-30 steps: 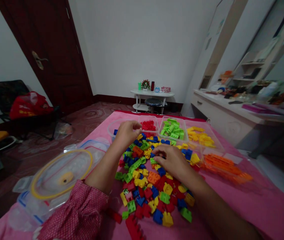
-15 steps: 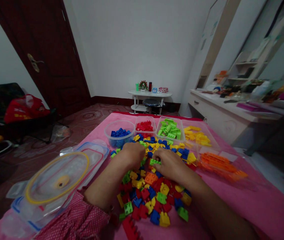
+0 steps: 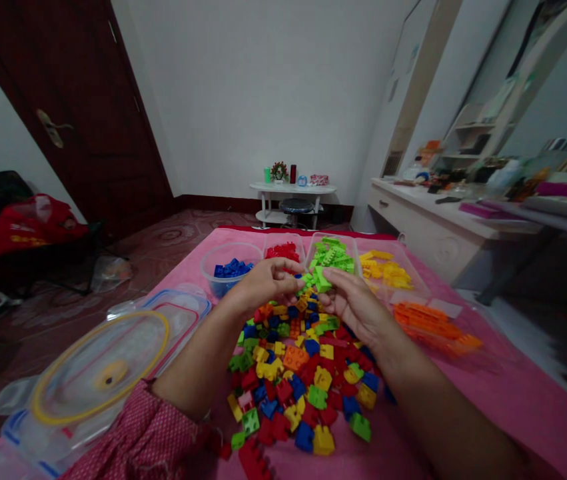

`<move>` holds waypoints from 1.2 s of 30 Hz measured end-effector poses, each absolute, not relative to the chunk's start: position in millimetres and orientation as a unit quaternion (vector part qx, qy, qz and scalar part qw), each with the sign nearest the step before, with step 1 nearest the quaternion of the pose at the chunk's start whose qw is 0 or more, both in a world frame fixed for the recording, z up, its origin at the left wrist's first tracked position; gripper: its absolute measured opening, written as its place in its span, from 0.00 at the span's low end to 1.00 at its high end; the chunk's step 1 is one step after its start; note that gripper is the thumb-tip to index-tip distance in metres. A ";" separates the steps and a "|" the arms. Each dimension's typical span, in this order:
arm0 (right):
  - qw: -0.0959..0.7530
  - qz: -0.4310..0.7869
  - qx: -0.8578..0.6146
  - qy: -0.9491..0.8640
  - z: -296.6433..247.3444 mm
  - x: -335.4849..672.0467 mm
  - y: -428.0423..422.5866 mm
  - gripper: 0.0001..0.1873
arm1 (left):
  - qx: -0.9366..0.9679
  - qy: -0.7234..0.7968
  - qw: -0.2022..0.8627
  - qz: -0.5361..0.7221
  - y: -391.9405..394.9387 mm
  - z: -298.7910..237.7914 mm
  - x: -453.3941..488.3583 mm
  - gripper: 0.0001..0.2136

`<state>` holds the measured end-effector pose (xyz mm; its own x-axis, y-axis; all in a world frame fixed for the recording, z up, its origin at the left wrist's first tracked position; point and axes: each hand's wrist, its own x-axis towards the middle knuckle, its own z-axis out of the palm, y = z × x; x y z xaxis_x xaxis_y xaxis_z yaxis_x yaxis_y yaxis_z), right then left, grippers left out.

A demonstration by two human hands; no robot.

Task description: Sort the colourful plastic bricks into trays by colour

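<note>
A heap of mixed coloured toy bricks (image 3: 298, 373) lies on the pink cloth. Both hands are raised above its far end. My left hand (image 3: 263, 283) and my right hand (image 3: 350, 300) pinch the same clump of green bricks (image 3: 317, 280) between their fingertips. Behind them stand clear tubs: blue bricks (image 3: 230, 269) in a round one, red bricks (image 3: 283, 251), green bricks (image 3: 336, 255) and yellow bricks (image 3: 386, 270) in square ones.
Orange bricks (image 3: 430, 323) sit in a clear tray at right. Clear lids with a yellow ring (image 3: 98, 363) lie at left on the pink cloth (image 3: 488, 400). A white desk (image 3: 428, 223) stands to the right, a small white table (image 3: 290, 197) by the far wall.
Both hands rose from the heap and came together, lifting a clump of green bricks. A second ago the left hand was over the far tubs.
</note>
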<state>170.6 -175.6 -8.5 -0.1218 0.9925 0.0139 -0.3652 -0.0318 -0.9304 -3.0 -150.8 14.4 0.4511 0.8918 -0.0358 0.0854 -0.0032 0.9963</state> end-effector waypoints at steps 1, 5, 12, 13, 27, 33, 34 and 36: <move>0.555 0.623 -0.364 -0.414 -9.1 170.9 -175.1 0.13 | 0.612 0.392 0.588 0.355 -150.4 14.6 -3.6 0.21; 0.567 0.622 -0.367 -0.396 -9.6 167.8 -176.3 0.13 | 0.603 0.387 0.587 0.376 -149.2 13.0 -3.1 0.20; 0.516 0.573 -0.433 -0.466 -18.1 159.6 -180.2 0.18 | 0.696 0.360 0.495 0.375 -146.2 -6.1 9.6 0.15; 0.513 0.553 -0.451 -0.477 -19.4 161.2 -176.6 0.18 | 0.707 0.369 0.469 0.380 -144.6 -6.3 8.8 0.15; 0.293 0.054 -0.570 -0.766 15.7 160.3 -95.9 0.18 | 0.431 0.393 0.392 0.711 -133.1 40.0 -61.7 0.12; 0.135 0.017 -0.280 -0.950 -17.8 42.0 -141.8 0.12 | 0.420 0.372 0.404 0.723 -134.4 42.4 -62.8 0.12; 0.107 0.004 -0.281 -0.954 -25.4 30.0 -144.3 0.12 | 0.422 0.371 0.406 0.721 -134.9 42.9 -62.5 0.12; 0.053 0.006 -0.311 -0.949 -39.3 13.5 -144.2 0.12 | 0.424 0.364 0.410 0.721 -136.0 43.9 -62.0 0.11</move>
